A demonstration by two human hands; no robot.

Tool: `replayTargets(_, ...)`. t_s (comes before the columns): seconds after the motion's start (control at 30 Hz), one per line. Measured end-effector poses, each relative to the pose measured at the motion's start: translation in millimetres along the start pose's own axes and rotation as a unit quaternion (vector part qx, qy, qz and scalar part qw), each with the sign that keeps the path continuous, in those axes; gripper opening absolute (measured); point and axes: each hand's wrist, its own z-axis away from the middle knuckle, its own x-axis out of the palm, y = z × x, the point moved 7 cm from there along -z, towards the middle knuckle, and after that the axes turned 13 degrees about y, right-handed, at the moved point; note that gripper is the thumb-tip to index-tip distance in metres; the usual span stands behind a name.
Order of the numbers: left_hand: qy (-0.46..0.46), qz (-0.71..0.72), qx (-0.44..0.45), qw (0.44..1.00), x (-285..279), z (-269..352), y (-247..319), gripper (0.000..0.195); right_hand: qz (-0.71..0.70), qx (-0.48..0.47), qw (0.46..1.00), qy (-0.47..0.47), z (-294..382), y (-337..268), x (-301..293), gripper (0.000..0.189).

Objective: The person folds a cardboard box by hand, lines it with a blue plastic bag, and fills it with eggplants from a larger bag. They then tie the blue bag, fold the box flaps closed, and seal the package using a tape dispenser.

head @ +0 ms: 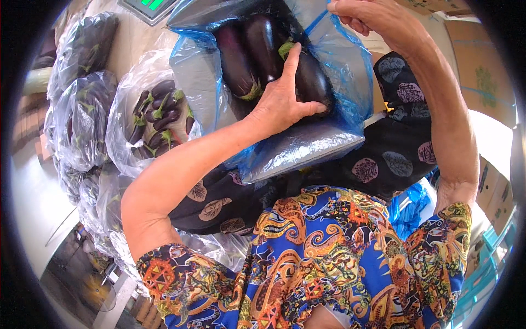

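A translucent blue plastic bag (pixel 304 154) lines a box-shaped container before me, its edges folded out over the sides. Large dark purple eggplants (pixel 263 39) with green caps lie inside it. My left hand (pixel 277 96) spans the right-hand eggplant (pixel 314 76), thumb at its blunt end and index finger beside the green cap; the other fingers are partly hidden. Up at the top right, my right hand (pixel 357 14) pinches a stretched blue edge of the bag. The container's walls show only through the plastic.
Left of the container, a clear plastic bag (pixel 123 119) holds small eggplants (pixel 164 111). More bagged eggplants (pixel 88 119) line the far left. A digital scale (pixel 150 10) with a lit green display sits at the top. Cardboard boxes (pixel 472 70) stand at right, and blue plastic (pixel 411 207) lies beside me.
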Motion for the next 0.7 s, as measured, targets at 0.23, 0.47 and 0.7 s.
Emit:
replayTargets(0.23,0.035,-0.036,0.114,0.992,-0.6,6.9,18.7,0.113,-0.004,0.001,1.000,0.016,-4.1,2.8,-4.4,0.018)
replayTargets(0.47,-0.100,-0.144,0.040,0.984,-0.8,12.8,18.0,0.104,-0.027,0.027,0.997,0.071,7.3,-16.6,-22.2,0.019)
replayTargets(0.7,-0.075,-0.060,0.001,0.995,-20.4,-17.8,-9.9,0.110,-0.027,-0.092,0.995,-0.008,8.2,-15.4,-20.6,0.033)
